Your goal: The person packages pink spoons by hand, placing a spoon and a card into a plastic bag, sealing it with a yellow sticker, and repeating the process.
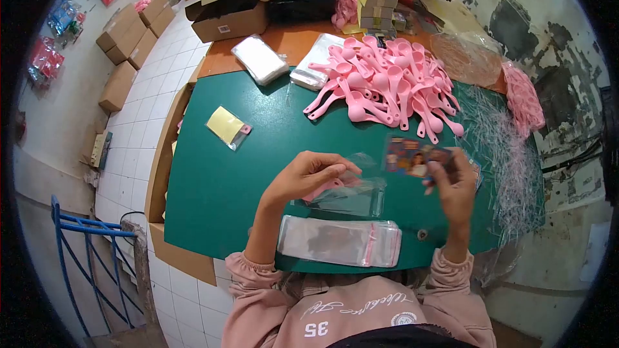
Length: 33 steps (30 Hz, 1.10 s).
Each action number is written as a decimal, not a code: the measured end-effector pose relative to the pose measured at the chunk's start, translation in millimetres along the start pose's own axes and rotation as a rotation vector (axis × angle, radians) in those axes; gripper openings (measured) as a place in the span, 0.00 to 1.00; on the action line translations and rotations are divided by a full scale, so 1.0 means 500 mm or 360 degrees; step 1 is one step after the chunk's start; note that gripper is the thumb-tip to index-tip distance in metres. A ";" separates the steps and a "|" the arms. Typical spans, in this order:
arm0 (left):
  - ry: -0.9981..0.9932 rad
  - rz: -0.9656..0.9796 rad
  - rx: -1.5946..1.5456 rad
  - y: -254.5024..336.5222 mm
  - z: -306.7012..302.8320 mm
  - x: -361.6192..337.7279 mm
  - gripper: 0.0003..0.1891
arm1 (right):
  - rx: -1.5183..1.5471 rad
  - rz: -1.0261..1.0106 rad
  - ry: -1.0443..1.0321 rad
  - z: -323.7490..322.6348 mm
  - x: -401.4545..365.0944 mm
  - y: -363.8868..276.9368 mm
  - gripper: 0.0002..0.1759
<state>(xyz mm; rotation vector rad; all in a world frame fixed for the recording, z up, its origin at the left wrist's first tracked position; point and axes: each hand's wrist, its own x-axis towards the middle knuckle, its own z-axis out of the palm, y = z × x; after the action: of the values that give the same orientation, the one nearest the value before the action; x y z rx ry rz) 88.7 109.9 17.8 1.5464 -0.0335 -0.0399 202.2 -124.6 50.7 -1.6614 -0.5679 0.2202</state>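
My left hand (306, 174) is closed on a clear plastic bag (367, 200), its fingers bent at the bag's mouth. A pink piece, apparently a measuring spoon (320, 190), shows through the plastic under that hand. My right hand (456, 183) pinches a colourful printed card (407, 156), slightly blurred, just right of the bag. Nearest me lies a stack of clear bags (322, 238) with pink-edged flaps. Beyond my hands is a heap of pink measuring spoons (387, 80). A filled bag with a yellow card (227, 127) lies to the left.
Two packs of clear bags, one thick (260, 59) and one flatter (313, 67), lie at the back. Behind them stand an open cardboard box (229, 22) and stacked card bundles (377, 3). Crumpled plastic strands (509, 167) cover the table's right edge.
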 end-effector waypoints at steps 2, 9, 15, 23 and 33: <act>0.0008 -0.0021 -0.0022 -0.007 0.000 -0.001 0.14 | 0.0006 0.0021 -0.0175 0.036 -0.005 -0.010 0.05; 0.0029 -0.0064 0.0152 -0.010 0.009 0.000 0.14 | -0.0533 -0.0283 -0.0607 0.036 0.006 -0.021 0.05; 0.0048 -0.0020 -0.0023 -0.010 0.012 0.004 0.14 | -0.0169 -0.0129 -0.0227 0.037 -0.001 -0.034 0.08; -0.0031 -0.0026 0.0214 -0.028 0.027 0.007 0.13 | -0.0570 -0.0153 -0.0774 0.049 0.012 -0.026 0.09; -0.0072 -0.0082 0.0758 0.003 0.041 0.002 0.29 | -0.0672 -0.0657 -0.1128 0.072 0.031 0.029 0.15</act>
<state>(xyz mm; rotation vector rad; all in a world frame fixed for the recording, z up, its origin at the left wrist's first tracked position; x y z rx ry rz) 88.7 89.5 19.6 2.0224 -0.0408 -0.1145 202.8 -86.7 33.1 -1.8031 -1.5597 0.4082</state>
